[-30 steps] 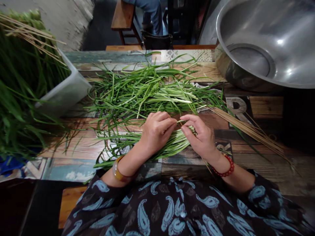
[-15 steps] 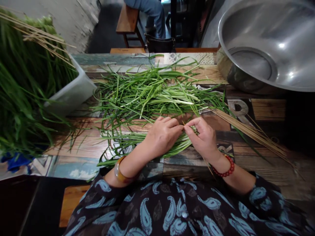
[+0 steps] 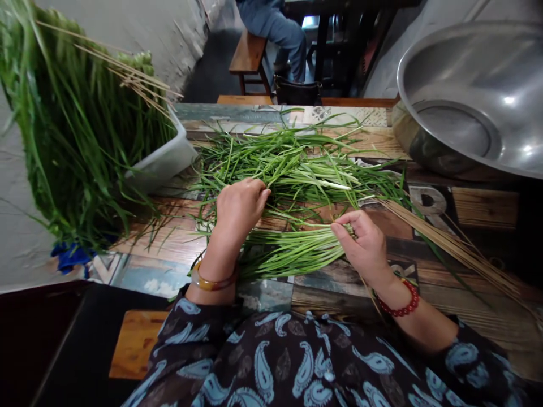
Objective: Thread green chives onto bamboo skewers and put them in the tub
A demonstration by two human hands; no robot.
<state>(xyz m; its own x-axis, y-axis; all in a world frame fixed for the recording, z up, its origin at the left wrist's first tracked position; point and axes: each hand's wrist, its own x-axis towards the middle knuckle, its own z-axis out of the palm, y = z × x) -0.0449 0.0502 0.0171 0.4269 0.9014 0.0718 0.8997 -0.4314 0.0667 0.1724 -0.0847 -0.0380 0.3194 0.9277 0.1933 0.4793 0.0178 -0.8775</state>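
Observation:
A loose heap of green chives (image 3: 280, 161) lies across the middle of the wooden table. Nearer to me a straighter bunch of chives (image 3: 297, 251) points its pale ends to the right. My right hand (image 3: 362, 240) is closed in a pinch on those pale ends. At the heap's near left side is my left hand (image 3: 241, 203), its fingers curled together; what they hold, if anything, is hidden. A thin straw strand hangs below my right hand. Right of the heap lies a bundle of dry straw strands (image 3: 449, 243).
A white bin (image 3: 163, 161) piled with long chives and straw strands stands at the left. A large metal basin (image 3: 458, 135) sits at the back right. Beyond the table, a person's legs (image 3: 275, 34) show beside a wooden stool (image 3: 249, 53).
My left hand has moved left and away from my right hand, to the edge of the heap. My right hand stays at the bunch's ends. The whole view has shifted somewhat.

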